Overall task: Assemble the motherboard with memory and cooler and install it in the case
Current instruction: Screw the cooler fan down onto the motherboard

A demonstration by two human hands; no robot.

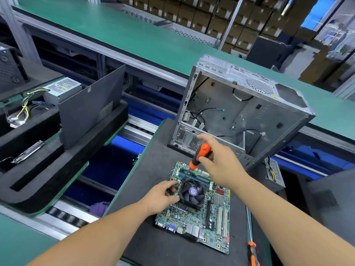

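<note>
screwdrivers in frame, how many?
2. One screwdriver is held in the right hand, tip down at the cooler. A second screwdriver lies on the mat's right edge, partly cut off at the bottom.

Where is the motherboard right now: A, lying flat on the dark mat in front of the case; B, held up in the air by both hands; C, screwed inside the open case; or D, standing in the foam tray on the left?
A: the motherboard lies flat on the dark mat, in front of the open case, with the cooler on top of it.
</note>
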